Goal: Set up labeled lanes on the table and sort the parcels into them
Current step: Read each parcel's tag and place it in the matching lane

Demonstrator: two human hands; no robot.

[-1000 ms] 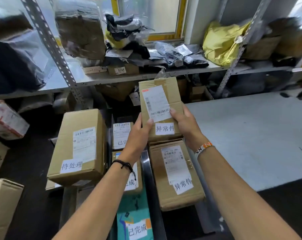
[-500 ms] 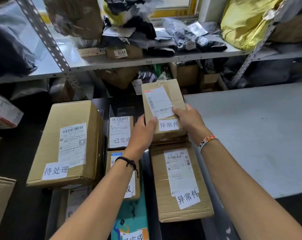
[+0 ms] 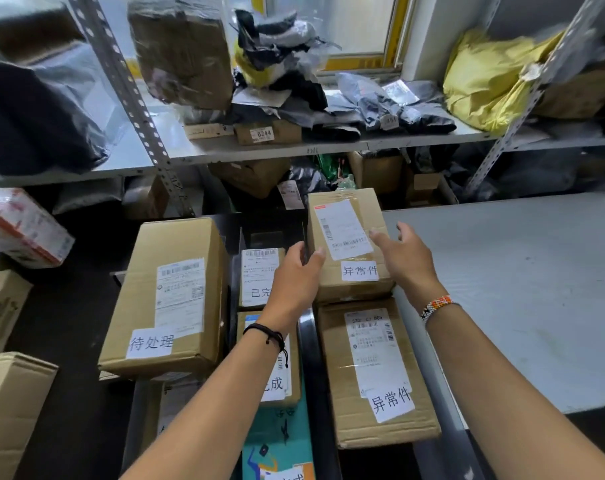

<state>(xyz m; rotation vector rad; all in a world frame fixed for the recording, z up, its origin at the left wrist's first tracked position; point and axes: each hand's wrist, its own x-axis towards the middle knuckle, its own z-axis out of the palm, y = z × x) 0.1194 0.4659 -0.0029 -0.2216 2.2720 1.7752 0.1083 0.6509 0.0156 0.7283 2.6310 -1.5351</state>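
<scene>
Two parcels tagged 异常件 share the lane beside the table (image 3: 519, 289). The larger box (image 3: 377, 372) lies nearest and the smaller box (image 3: 349, 244) is butted behind it, apparently so matching tags group together. The left hand (image 3: 294, 275) pinches the smaller box's left edge, steadying it. The right hand (image 3: 403, 258) hovers over the right edge, fingers apart. The left forearm cuts off the middle lane's labels (image 3: 259, 292).

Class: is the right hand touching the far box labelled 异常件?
Cannot tell. In the head view a fingertip of the open right hand overlaps the far box; whether it rests or hovers is unclear.
</scene>
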